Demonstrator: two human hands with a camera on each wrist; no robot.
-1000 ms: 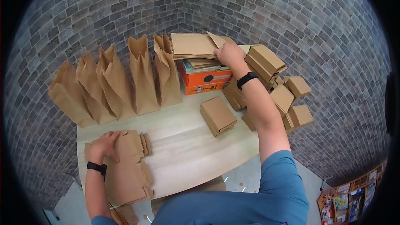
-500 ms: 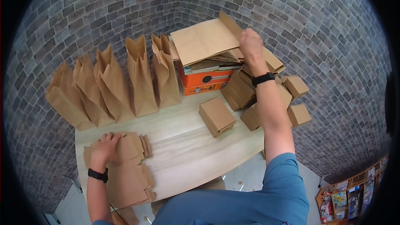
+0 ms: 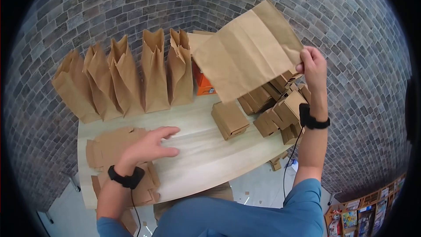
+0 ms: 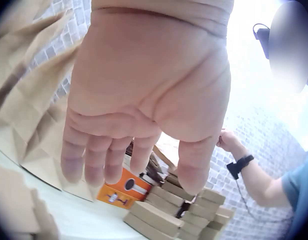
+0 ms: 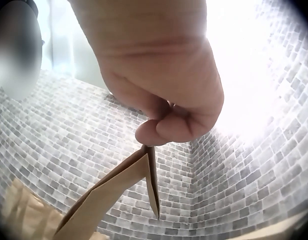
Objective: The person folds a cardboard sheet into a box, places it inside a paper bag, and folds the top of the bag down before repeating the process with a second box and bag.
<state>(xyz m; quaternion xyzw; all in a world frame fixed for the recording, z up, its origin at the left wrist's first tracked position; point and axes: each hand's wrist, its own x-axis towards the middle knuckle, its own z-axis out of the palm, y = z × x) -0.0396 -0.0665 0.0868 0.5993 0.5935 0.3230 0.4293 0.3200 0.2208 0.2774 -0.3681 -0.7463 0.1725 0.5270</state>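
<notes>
The right hand [image 3: 314, 68] pinches one edge of a flat folded brown paper bag [image 3: 245, 50], raised in the air over the stack and boxes. In the right wrist view the thumb and curled fingers of the right hand [image 5: 164, 95] grip the bag's edge [image 5: 109, 192]. The left hand [image 3: 151, 147] hovers above the flat cardboard pieces [image 3: 116, 147], thumb and fingers apart, holding nothing. The left wrist view shows that left hand [image 4: 144, 95] palm-on with its fingers extended.
Several upright paper bags [image 3: 153, 79] stand along the back left. An orange box [image 3: 204, 83] is partly hidden behind the raised bag. One small carton [image 3: 230, 120] sits mid-table; several more cartons [image 3: 287, 109] are piled at the right. Brick walls stand behind.
The right hand has pulled the flat bag off the stack, up and to the right. The left hand has lifted from the cardboard pieces and moved right.
</notes>
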